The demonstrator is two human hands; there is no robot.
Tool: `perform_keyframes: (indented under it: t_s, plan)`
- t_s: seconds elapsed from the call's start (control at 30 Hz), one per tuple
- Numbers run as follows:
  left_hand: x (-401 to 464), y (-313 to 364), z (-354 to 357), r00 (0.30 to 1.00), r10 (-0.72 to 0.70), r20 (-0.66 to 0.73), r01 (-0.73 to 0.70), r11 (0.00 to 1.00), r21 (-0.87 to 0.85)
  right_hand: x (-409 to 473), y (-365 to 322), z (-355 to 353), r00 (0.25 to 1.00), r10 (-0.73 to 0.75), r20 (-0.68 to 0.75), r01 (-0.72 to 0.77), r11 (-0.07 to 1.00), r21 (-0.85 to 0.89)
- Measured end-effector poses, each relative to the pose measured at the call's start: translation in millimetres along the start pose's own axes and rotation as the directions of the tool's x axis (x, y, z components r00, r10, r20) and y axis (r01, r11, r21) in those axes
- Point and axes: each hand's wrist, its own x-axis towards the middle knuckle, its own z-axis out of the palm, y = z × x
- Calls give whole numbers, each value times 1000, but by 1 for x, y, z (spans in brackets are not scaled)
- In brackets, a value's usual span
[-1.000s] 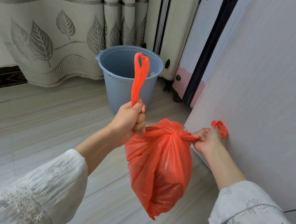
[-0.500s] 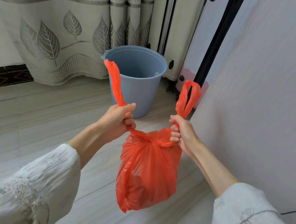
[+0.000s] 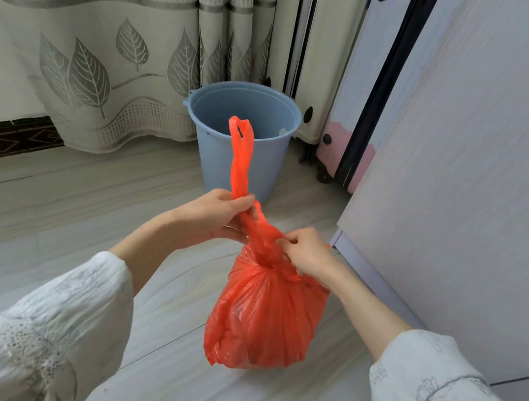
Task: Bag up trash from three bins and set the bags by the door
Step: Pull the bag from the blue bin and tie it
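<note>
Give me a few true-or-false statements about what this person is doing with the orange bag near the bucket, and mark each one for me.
1. Both hands grip the orange bag near its gathered neck. True: the left hand holds one handle strip, the right hand pinches the knot area.
2. The blue bucket has a bag lining it. False: it shows bare blue walls.
3. One bag handle sticks up above the left hand. True.
4. The bag looks flat and empty. False: it bulges with contents.
5. The bucket lies on its side. False: it stands upright by the curtain.
</note>
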Motion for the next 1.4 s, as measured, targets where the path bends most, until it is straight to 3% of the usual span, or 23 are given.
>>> perform_keyframes:
  t_s: [0.17,0.33,0.5,0.63,0.73,0.93,1.0,1.1,1.23,1.4]
  plan:
    - [5,3,0,999,-26,-39,11,942,-334,-6,-10,2,980,-103,172,122,987,-102]
    - [8,2,0,998,-62,7,59,894,-445,-7,-3,15,954,-62,294,50,998,48]
    - [9,-14,-4,999,-16,36,25,963,-270,-10,-2,23,945,-22,327,-44,980,194]
    - [6,-36,-7,991,-9,-135,17,998,54,-11,0,20,930,47,366,-172,933,317]
    - [3,-50,-6,996,44,-83,-11,934,358,-8,2,17,920,85,383,-253,875,413]
    - [2,-59,3,991,-11,130,-88,681,727,-1,8,11,932,126,340,-287,830,478]
    - [2,-58,8,986,47,158,-153,615,774,1,9,11,940,140,310,-277,844,459]
    - [0,-51,14,964,154,216,-265,604,752,4,13,10,953,179,245,-269,873,408]
    - [1,-50,14,955,125,268,-292,547,785,4,21,6,955,203,218,-284,842,459]
    - [-1,-49,14,964,150,221,-262,685,679,4,39,-1,963,218,156,-257,918,302]
